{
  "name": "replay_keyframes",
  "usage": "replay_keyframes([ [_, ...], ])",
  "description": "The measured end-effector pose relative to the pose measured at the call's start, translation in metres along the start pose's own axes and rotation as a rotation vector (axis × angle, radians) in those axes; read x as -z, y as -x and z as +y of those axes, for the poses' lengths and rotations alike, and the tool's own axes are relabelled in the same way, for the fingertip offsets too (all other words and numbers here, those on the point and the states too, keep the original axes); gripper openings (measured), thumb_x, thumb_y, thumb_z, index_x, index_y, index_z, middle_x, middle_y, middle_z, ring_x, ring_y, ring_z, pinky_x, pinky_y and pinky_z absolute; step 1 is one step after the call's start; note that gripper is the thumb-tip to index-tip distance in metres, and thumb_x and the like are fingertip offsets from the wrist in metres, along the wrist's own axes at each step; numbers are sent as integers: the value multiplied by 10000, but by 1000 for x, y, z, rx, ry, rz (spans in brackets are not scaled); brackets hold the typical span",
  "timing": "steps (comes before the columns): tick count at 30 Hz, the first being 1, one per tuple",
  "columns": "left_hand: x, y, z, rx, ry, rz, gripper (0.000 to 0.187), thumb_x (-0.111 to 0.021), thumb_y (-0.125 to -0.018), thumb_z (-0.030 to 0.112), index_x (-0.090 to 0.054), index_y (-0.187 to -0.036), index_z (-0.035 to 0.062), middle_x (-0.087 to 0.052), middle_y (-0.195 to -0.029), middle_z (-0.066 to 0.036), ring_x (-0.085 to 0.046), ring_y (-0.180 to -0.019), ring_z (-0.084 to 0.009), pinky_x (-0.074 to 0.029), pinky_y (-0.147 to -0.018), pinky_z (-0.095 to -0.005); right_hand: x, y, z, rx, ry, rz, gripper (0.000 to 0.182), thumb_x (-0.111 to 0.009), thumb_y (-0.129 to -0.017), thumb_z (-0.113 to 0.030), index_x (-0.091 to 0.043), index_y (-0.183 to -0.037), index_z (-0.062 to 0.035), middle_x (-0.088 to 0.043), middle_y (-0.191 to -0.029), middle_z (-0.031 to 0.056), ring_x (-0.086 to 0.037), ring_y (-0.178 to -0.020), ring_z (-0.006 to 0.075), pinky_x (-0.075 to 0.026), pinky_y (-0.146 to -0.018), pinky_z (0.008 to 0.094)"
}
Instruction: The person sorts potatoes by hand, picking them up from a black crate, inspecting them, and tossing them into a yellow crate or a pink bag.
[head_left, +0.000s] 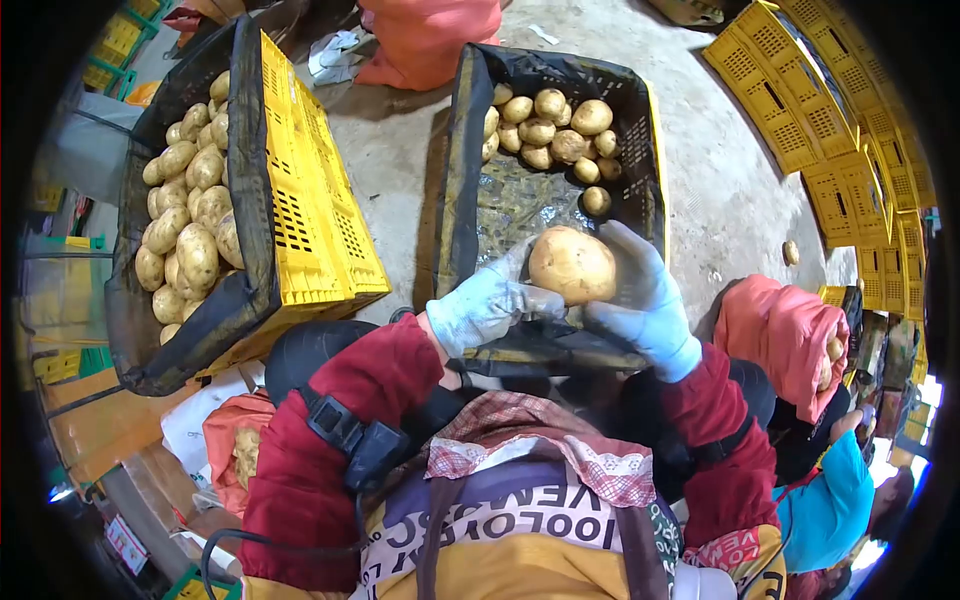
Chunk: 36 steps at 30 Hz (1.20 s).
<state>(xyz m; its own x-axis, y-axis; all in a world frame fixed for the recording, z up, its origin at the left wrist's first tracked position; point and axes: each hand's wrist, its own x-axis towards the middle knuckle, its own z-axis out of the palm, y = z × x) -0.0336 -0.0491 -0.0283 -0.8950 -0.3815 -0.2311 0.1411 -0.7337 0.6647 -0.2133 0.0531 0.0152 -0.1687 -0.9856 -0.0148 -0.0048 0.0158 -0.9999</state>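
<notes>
A large pale potato [572, 265] is held up between my two gloved hands, over the near end of a black-lined crate [462, 190]. My left hand [485, 305] grips its left side, thumb across the lower edge. Around the right side curve the fingers of my right hand [652, 305], fingertips at the upper edge and thumb below, with a gap at the palm. Both gloves are light blue-white and smudged. Inside the crate, several smaller potatoes [568, 147] are gathered toward the far end, and the wet, dirty lining shows nearer me.
To the left, a tilted yellow crate [300, 200] with black lining holds many potatoes [195, 205]. Red sacks stand at the back [430, 40] and at right [780, 335]. Yellow crates [800, 110] are stacked far right. A person in a blue sleeve [830, 505] is at lower right.
</notes>
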Motion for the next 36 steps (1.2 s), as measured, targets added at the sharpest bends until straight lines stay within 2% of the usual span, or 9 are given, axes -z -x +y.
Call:
replay_keyframes([
  [6,-14,22,10,52,60,-4,849,-745,-741,42,-261,-1435,114,-464,-1337,-96,-521,-1174,-223,-494,-911,-332,0,25,6,-354,-442,-54,712,-769,-737,-115,-400,-1336,-2,-557,-1221,81,-561,-1044,150,-480,-871,302],
  [9,-16,27,13,84,-129,27,878,-743,-736,28,-238,-1449,111,-439,-1352,-89,-485,-1203,-210,-457,-952,-317,0,22,13,-359,-527,-166,664,-733,-792,-238,-406,-1333,-35,-581,-1149,44,-572,-889,68,-487,-692,225],
  [13,-9,22,1,-164,-589,27,937,-737,-732,7,-173,-1473,107,-392,-1379,-85,-417,-1247,-194,-392,-1008,-303,-3,23,21,-476,-749,-96,698,-768,-751,-211,-410,-1324,-35,-564,-1173,60,-575,-946,104,-493,-737,236],
  [16,-18,23,3,-94,-590,74,949,-736,-731,1,-157,-1476,98,-386,-1384,-88,-408,-1255,-192,-384,-1016,-305,0,20,28,-307,-536,-49,731,-782,-706,-132,-407,-1326,-38,-514,-1244,89,-543,-1074,169,-478,-870,284],
  [18,-23,24,6,43,-411,132,942,-735,-732,0,-160,-1473,94,-392,-1378,-91,-419,-1248,-193,-396,-1008,-308,2,16,43,156,-36,-43,775,-774,-667,-56,-390,-1340,-31,-462,-1305,115,-468,-1201,224,-395,-1009,335],
  [20,-22,21,7,96,-44,107,940,-754,-701,-35,-198,-1451,68,-436,-1337,-83,-442,-1216,-173,-379,-1014,-296,-1,16,45,137,-87,-43,803,-765,-657,-39,-374,-1358,-30,-438,-1333,123,-427,-1248,231,-332,-1064,354],
  [23,-16,15,0,-67,-300,140,943,-766,-677,-37,-225,-1442,69,-427,-1352,-78,-445,-1218,-181,-378,-1021,-308,-4,14,42,117,-336,20,826,-768,-646,-35,-368,-1368,-25,-443,-1334,124,-426,-1253,230,-333,-1063,348],
  [33,-7,3,-12,-222,-774,121,919,-707,-696,-29,-204,-1457,89,-358,-1411,-114,-363,-1298,-224,-312,-1074,-332,1,1,60,25,0,-78,880,-807,-603,-111,-373,-1362,-11,-462,-1321,155,-459,-1227,278,-347,-1052,366],
  [36,-7,8,-18,-62,-1161,317,853,-672,-736,9,-207,-1450,67,-331,-1427,-170,-333,-1331,-284,-264,-1104,-344,-6,-23,67,136,533,-186,874,-809,-584,-246,-403,-1320,-7,-513,-1225,223,-492,-1151,384,-389,-1004,416],
])
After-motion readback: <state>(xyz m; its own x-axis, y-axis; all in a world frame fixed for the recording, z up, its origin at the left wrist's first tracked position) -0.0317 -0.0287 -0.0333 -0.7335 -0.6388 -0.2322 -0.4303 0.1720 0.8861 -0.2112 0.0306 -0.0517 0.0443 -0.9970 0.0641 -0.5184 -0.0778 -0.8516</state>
